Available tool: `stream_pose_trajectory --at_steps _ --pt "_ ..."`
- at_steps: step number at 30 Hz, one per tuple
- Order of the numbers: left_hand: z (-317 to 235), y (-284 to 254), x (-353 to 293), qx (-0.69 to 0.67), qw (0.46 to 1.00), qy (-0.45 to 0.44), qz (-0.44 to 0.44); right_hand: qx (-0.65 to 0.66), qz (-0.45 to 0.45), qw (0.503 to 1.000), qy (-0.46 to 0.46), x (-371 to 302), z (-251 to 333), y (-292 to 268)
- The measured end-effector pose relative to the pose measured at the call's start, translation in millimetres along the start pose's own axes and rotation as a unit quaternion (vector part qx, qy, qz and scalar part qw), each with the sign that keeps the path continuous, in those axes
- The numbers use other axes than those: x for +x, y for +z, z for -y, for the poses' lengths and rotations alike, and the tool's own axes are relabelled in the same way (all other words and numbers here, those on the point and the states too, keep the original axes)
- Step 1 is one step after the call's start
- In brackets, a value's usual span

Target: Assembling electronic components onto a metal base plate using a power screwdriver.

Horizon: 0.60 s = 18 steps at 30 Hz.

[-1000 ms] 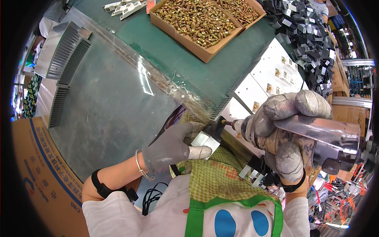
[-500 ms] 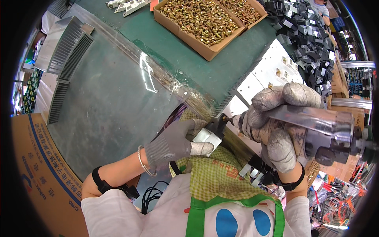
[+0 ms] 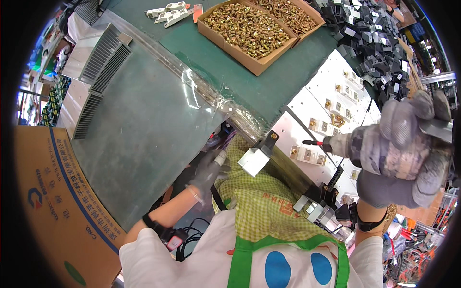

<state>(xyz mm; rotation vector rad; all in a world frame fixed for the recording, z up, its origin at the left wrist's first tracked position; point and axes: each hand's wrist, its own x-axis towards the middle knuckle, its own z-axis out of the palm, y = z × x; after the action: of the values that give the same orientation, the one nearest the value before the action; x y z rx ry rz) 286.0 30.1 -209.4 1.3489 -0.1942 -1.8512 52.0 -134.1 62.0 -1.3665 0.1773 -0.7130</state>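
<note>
My right hand point(image 3: 408, 139), gloved in grey, is wrapped around a power screwdriver point(image 3: 338, 144). Its thin red and black bit points left over the silver metal plates, touching nothing. A black bracket with a silver block point(image 3: 254, 161) sits at the near edge of the plates, a brass-coloured screw in its upper tab. To the left of this bracket, my left hand point(image 3: 209, 170) is low beside the checked apron, apart from the bracket. Motion blur and shade obscure its fingers. More black and silver brackets point(image 3: 312, 209) line the same edge further right.
White blocks with screws point(image 3: 307, 154) stand in rows on the plates. An open carton of brass-coloured screws point(image 3: 245, 31) lies on the green table. Black brackets point(image 3: 379, 53) are heaped at far right. Finned heatsinks point(image 3: 89, 81) and a large cardboard box point(image 3: 53, 201) are at left.
The screwdriver has moved right, off the bracket's screw. My left hand has released the bracket and moved left and down. The bracket stays at the plate edge.
</note>
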Motion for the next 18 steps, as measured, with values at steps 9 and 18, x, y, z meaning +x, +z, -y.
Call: stream_pose_trajectory --at_steps 9,18 --pt "-22 -18 65 0.446 0.777 0.384 -0.225 0.070 -0.060 0.992 -0.091 -10 -23 22" --pt "-60 53 -76 0.231 0.964 -0.047 0.123 0.047 -0.190 0.969 -0.149 -26 -48 41"
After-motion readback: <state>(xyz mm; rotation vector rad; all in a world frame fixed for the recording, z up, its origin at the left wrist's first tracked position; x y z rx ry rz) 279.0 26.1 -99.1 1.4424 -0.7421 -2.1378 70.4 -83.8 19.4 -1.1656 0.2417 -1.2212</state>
